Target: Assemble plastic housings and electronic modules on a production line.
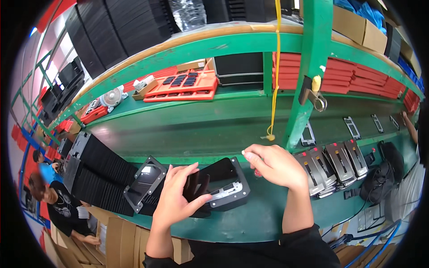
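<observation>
My left hand point(176, 192) is open, fingers spread, at the left side of a glossy black screen panel point(216, 172). The panel lies in a dark tray with pale corner dots, on top of a stack point(243, 196); a whitish bracket-like strip point(229, 190) shows at its near edge. My right hand point(279, 165) is raised to the right of that tray, apart from it. Its thumb and fingers are closed together. A small white bit and a spot of red show at the fingers, but what they hold is too small to name.
Tall stacks of black trays point(100, 178) stand at the left, a framed panel point(145, 181) leaning beside them. At right are piles of flat dark parts point(339, 165) and a black bag point(384, 178). A green post point(308, 80) and hanging yellow cord point(277, 67) rise ahead. Another person point(67, 205) is at far left.
</observation>
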Demonstrator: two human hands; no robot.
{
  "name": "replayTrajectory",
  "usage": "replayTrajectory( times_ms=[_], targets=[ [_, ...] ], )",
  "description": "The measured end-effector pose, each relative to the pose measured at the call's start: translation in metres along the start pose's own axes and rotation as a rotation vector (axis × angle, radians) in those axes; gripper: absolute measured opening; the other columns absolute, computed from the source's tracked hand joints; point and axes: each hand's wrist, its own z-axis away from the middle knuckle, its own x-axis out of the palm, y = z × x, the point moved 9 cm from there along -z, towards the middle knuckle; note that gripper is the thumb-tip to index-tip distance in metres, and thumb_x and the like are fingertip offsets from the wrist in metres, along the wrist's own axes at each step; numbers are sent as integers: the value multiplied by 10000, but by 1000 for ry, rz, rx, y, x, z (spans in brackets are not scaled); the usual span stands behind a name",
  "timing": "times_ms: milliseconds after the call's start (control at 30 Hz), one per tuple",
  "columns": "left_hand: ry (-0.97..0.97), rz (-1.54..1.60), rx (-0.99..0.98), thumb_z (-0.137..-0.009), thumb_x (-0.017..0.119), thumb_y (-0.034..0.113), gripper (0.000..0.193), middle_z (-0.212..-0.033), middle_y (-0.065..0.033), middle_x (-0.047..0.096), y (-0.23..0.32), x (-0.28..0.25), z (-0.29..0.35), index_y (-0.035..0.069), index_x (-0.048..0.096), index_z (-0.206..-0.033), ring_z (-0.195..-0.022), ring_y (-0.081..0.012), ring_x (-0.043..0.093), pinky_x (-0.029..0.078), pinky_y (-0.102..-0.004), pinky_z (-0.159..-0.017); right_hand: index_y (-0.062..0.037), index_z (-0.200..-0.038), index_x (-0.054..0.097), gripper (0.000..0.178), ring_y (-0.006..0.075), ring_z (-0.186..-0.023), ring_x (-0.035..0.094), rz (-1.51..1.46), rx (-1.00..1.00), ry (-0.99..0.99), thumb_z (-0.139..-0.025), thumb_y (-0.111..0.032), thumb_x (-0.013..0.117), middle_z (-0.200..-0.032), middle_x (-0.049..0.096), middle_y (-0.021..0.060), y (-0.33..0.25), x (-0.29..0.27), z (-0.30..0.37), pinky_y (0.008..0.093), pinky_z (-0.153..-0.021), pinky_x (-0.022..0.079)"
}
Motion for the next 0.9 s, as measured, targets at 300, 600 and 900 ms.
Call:
replayTrajectory(
  times_ms=[300,600,900],
  targets=[
    [-12,21,-27,-729,885,270,826,-1186,-135,669,4,12,-9,34,500,-1421,-1172,-347,583,266,-596,-1172,16,-1092,657,527,413,-817,651,44,-25,-164,-1058,-463,439,-800,673,177,15,22,0,460,-757,508],
    [-39,26,-39,-713,892,265,873,-1202,-132,674,-3,14,-1,30,472,-1441,-1196,-339,599,242,-581,-1190,9,-965,637,516,393,-768,634,25,-9,-265,-1060,-458,440,-757,644,176,8,31,-2,460,-713,489],
    [-45,-56,43,-632,942,287,949,-1207,-118,680,9,24,-10,57,482,-1430,-1203,-336,598,230,-626,-1188,31,-903,647,594,415,-802,638,135,-23,-304,-998,-543,526,-786,647,219,27,46,-5,473,-719,494]
  ],
)
